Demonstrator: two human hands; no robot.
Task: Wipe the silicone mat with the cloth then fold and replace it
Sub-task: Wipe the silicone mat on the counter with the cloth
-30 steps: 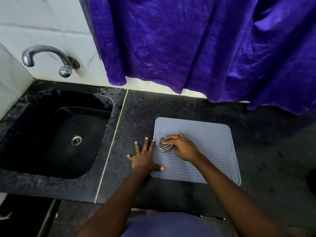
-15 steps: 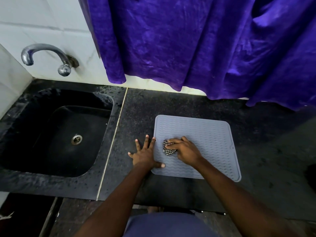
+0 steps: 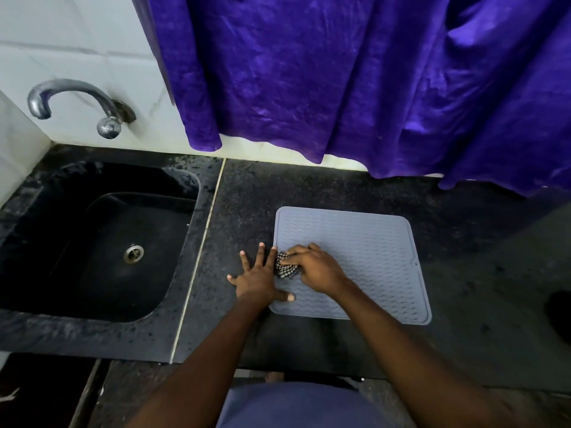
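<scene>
Right hand (image 3: 315, 268) clamps cloth (image 3: 285, 267) — mostly hidden — on mat (image 3: 364, 242); left hand (image 3: 258, 279) splayed flat.

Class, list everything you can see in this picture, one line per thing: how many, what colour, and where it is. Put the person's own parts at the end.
Silicone mat: one, grey, flat on the counter right of the sink.
Cloth: one, black-and-white checked, bunched on the mat's left part under the right hand.
Counter: one, black speckled stone, across the lower half.
Sink: one, black, set into the counter at left.
Drain: one, silver, in the sink's floor.
Tap: one, chrome, on the wall above the sink.
Curtain: one, purple, hanging behind the counter.
Wall tiles: white, upper left.
Left hand: one, spread flat over the mat's left edge.
Right hand: one, pressing the cloth.
</scene>
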